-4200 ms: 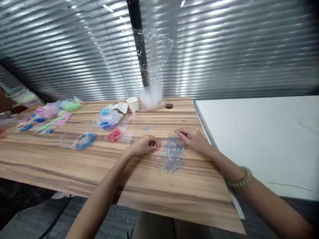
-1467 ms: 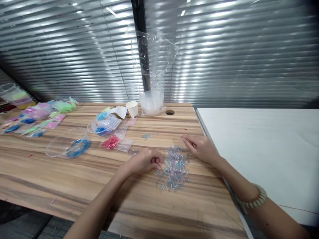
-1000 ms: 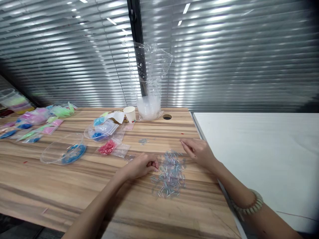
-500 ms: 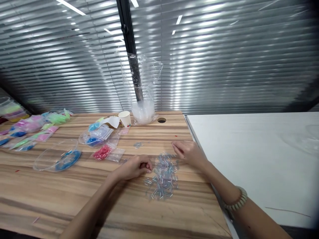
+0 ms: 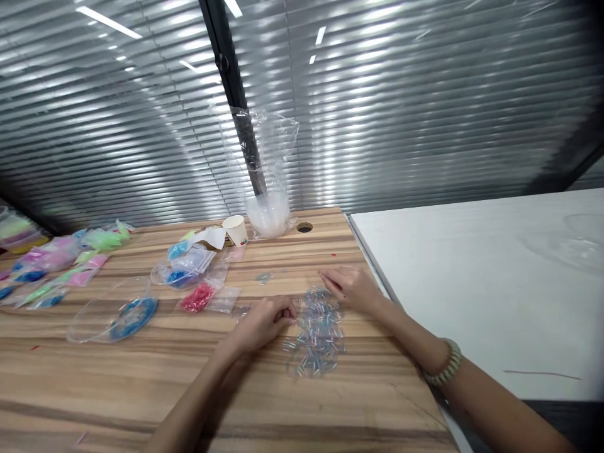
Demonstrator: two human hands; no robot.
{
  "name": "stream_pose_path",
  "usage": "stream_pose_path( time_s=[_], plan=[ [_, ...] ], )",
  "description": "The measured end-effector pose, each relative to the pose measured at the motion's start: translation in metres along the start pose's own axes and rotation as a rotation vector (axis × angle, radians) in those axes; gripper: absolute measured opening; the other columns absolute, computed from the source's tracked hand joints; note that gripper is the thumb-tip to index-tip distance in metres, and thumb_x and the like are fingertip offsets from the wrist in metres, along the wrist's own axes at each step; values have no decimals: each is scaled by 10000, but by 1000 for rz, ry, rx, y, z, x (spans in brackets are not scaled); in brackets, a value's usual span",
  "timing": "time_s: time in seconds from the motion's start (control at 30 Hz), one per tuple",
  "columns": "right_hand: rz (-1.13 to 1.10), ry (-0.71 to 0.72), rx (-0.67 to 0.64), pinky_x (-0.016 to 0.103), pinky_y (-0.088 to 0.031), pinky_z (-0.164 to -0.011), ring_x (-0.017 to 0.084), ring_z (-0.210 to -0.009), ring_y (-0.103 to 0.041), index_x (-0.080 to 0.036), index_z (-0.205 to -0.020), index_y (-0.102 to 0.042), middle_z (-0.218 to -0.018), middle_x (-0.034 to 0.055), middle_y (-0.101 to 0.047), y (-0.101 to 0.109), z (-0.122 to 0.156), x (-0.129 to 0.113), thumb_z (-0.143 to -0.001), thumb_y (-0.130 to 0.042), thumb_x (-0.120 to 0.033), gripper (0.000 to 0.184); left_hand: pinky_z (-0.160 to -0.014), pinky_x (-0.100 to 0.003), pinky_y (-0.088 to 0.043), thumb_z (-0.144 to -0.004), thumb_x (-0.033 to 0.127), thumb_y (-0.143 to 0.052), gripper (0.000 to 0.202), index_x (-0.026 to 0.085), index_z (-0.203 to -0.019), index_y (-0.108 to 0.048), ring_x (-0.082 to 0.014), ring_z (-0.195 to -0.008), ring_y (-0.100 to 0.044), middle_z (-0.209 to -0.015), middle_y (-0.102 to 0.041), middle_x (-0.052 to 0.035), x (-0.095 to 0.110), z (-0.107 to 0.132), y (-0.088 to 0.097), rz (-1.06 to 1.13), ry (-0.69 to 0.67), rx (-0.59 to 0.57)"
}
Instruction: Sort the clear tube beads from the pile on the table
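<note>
The right hand (image 5: 353, 289) had been shifted slightly inward, just beyond the bead pile (image 5: 316, 333) on the wooden table (image 5: 358, 396); the pile was left little altered. Its fingers were pinched, the left hand's (image 5: 270, 316) curled at the pile's left edge; whether beads were gripped could not be told.

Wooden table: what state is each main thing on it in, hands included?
Clear beads, loose, spread out.
Left hand, fingers curled, beside the beads; holding unclear.
Right hand, fingers bent, near the beads' far edge; holding unclear.
Red packet, lying down.
Paper cup, upright.
Plastic bag, standing upright.
</note>
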State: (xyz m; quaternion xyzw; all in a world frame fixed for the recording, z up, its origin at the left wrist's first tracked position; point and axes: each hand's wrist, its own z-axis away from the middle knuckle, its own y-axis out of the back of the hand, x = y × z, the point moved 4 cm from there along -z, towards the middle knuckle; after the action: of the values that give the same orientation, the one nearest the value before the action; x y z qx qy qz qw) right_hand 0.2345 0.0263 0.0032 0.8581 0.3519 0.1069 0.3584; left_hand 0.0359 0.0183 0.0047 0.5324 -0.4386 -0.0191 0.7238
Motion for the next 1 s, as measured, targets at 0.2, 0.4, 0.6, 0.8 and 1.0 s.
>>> stream_pose_path(
  time_s=[0.2,0.4,0.6,0.8,1.0],
  plan=[
    [-47,-53,55,249,-424,-575,142,-586,-607,-145,-807,-646,-690,50,-685,10,4,10,-911,-423,-167,247,-609,-200,-386,-704,63,-611,196,137,-885,-607,-110,-658,-501,-751,-574,6,-13,5,14,83,112,-50],
    [-26,-93,76,241,-393,-538,129,-531,-583,-147,-776,-639,-625,35,-661,18,3,15,-913,-425,-181,256,-672,-217,-434,-690,114,-694,329,132,-1008,-611,-127,-743,-536,-843,-589,-25,-16,-1,9,187,79,-2],
    [-23,-39,65,253,-374,-531,131,-538,-588,-144,-761,-636,-615,24,-656,15,1,9,-909,-413,-169,269,-678,-207,-416,-757,139,-666,71,143,-826,-651,-121,-757,-542,-846,-595,-32,-8,-7,-5,117,-13,67],
    [-33,1,108,258,-334,-504,120,-495,-559,-149,-709,-625,-556,12,-630,20,-2,2,-908,-416,-157,289,-645,-207,-451,-740,192,-686,78,130,-783,-669,-124,-737,-582,-885,-600,-54,-12,3,14,201,50,-108],
    [-29,25,126,260,-315,-503,113,-479,-550,-136,-772,-641,-575,12,-650,18,1,-5,-909,-421,-157,260,-721,-228,-449,-628,133,-777,295,147,-906,-680,-161,-834,-583,-902,-624,-47,-9,10,29,127,64,-114]
  ],
)
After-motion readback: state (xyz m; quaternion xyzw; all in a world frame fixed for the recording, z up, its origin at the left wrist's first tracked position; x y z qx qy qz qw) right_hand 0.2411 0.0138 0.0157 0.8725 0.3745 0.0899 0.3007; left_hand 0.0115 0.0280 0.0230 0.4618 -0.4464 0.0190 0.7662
